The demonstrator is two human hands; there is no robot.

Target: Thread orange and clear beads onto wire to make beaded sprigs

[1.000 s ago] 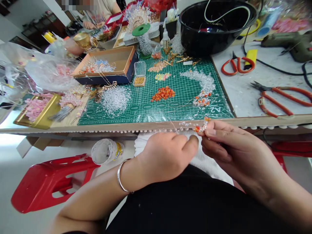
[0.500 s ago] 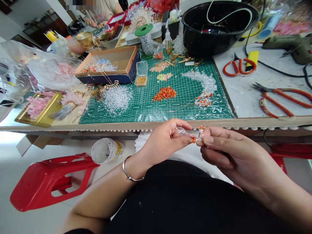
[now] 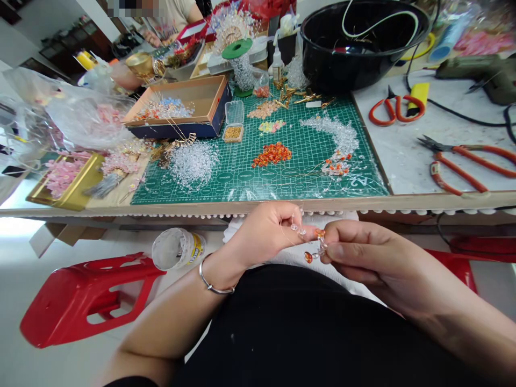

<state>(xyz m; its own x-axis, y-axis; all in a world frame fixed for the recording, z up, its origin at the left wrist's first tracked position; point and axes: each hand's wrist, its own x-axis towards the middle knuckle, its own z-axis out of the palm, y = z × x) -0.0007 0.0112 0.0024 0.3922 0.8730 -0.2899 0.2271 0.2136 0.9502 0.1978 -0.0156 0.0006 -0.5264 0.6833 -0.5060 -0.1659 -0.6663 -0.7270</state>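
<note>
My left hand and my right hand meet just below the table's front edge, over my lap. Both pinch a small strand of clear and orange beads on thin wire. The left fingertips hold the clear-bead end, the right thumb and finger hold the orange-bead end, and one orange bead hangs below. A silver bangle circles my left wrist. On the green cutting mat above lie a pile of orange beads, heaps of clear beads and a small beaded piece.
Red-handled pliers and red scissors lie on the right of the table, near a black bowl. A cardboard box and a gold tray sit left. A red stool and a plastic jar are below. Another person sits at the far end.
Both hands dropped slightly from the table edge toward my lap. The left hand turned palm-up and took the strand's clear end; the strand now bends down with an orange bead dangling.
</note>
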